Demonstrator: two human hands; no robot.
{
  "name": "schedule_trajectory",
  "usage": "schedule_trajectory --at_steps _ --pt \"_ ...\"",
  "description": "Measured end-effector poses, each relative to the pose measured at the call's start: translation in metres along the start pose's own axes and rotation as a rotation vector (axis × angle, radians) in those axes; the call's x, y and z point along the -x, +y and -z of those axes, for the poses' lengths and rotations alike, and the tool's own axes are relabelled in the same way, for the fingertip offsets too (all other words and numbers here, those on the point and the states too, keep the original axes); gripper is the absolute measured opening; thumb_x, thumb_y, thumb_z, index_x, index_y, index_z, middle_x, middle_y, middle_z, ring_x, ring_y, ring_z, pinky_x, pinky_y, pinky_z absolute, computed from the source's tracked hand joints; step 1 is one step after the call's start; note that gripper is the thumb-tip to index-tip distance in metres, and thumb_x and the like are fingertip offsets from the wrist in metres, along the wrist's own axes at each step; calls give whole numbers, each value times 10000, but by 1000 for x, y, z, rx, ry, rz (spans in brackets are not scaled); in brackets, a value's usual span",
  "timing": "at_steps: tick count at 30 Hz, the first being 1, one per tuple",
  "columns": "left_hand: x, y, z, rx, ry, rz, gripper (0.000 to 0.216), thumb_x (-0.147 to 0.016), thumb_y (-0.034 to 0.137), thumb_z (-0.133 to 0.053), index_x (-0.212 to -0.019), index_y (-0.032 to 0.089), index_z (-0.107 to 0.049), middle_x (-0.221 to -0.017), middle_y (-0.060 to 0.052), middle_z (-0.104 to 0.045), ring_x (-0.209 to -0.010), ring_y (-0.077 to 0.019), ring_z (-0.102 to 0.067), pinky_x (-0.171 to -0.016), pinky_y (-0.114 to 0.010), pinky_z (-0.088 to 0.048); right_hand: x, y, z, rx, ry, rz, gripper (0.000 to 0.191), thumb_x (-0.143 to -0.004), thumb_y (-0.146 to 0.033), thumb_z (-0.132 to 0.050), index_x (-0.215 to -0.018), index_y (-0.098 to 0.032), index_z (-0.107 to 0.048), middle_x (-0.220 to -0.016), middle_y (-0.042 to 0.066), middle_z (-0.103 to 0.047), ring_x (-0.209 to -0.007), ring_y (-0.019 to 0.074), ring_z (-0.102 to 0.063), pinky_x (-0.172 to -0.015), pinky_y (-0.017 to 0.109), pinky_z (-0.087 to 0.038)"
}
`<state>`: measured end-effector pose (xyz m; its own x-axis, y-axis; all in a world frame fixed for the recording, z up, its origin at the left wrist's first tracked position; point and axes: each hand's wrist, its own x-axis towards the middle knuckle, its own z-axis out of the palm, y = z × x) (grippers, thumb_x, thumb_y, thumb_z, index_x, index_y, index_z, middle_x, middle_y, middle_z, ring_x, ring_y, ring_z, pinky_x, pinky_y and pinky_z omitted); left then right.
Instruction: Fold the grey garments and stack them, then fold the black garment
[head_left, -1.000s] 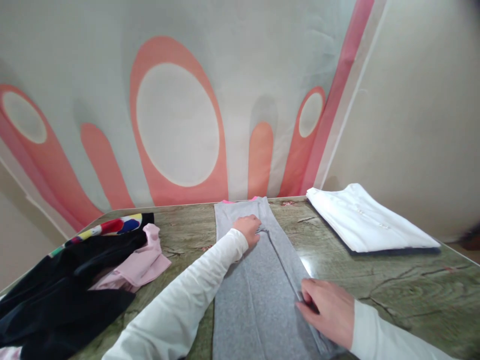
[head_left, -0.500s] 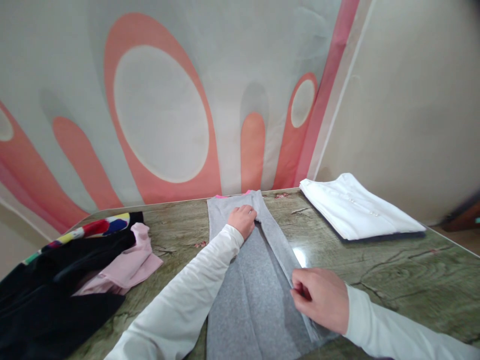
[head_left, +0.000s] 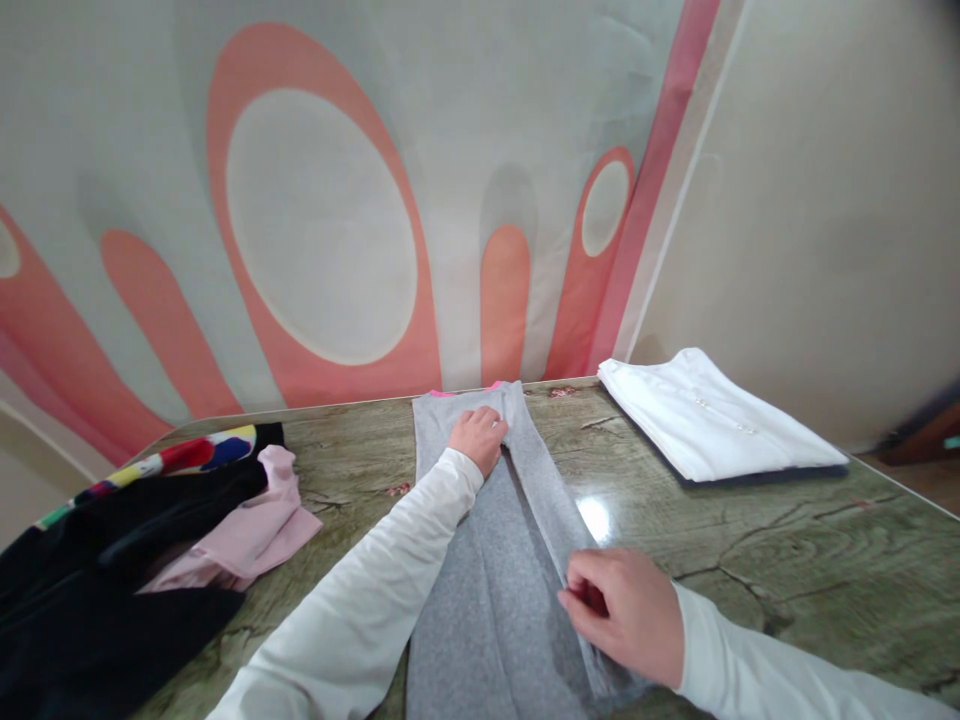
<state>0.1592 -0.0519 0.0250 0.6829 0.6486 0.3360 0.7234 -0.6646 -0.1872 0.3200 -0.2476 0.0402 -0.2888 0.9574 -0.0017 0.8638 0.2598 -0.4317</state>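
A long-sleeved grey top (head_left: 480, 590) with a pink-edged neckline lies lengthwise on the table, its neck at the far edge. My left hand (head_left: 478, 440) is closed on the cloth near the right shoulder, fingers bunched together and fingertips partly hidden. The right sleeve (head_left: 546, 490) runs down along the body of the top towards me. My right hand (head_left: 626, 612) pinches this sleeve low down, thumb and index finger curled together. Part of the cuff end is hidden below that hand.
White folded clothing (head_left: 720, 415) lies on something dark at the right. On the left sits a loose heap of black clothing (head_left: 90, 600), with a pink garment (head_left: 244, 540) and a multicoloured piece (head_left: 180, 457). A patterned wall panel (head_left: 322, 220) stands behind the wood-patterned table (head_left: 360, 440).
My right hand has shifted a little left, bringing the sleeve closer over the body of the top. My left hand stays at the shoulder, almost unmoved.
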Motion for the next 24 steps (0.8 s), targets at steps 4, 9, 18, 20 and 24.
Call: schedule_trajectory --at_steps 4,9,18,20,24 --pt "0 -2 -2 -2 -9 -15 189 -732 133 -497 -905 170 -564 -1025 -100 -531 -1058 -240 -414 -845 -382 -340 -1 -1 -4 6 -13 17 174 -778 -287 -462 -659 -190 -542 -609 -14 -580 -547 101 -494 -536 224 -275" --pt "1 6 4 20 -3 -35 190 -729 134 -505 -909 150 -560 -1104 -115 -512 -1150 -254 -344 -919 -405 -286 -2 1 -13 38 -51 4 161 -778 -321 -481 -711 -197 -559 -646 -13 -587 -582 121 -513 -548 232 -284" --pt "8 58 11 264 -64 -274 257 -855 204 -356 -1066 164 -497 -1056 -82 -548 -1008 -185 -484 -909 -345 -307 -11 34 17 -270 -164 103 117 -775 -209 -459 -748 -161 -562 -580 -22 -543 -520 92 -484 -499 194 -359" --pt "10 61 7 268 -60 -290 257 -867 246 -354 -1053 163 -510 -1056 -80 -551 -999 -189 -492 -904 -343 -311 -16 44 25 -292 -80 87 100 -766 -189 -468 -761 -155 -562 -630 -9 -551 -553 98 -500 -519 200 -390" --pt "11 61 2 280 -77 -321 262 -880 273 -348 -1039 175 -531 -1029 -61 -571 -969 -178 -513 -898 -333 -319 -26 59 22 -215 94 189 113 -755 -151 -485 -808 -157 -585 -816 46 -560 -739 140 -532 -662 258 -440"
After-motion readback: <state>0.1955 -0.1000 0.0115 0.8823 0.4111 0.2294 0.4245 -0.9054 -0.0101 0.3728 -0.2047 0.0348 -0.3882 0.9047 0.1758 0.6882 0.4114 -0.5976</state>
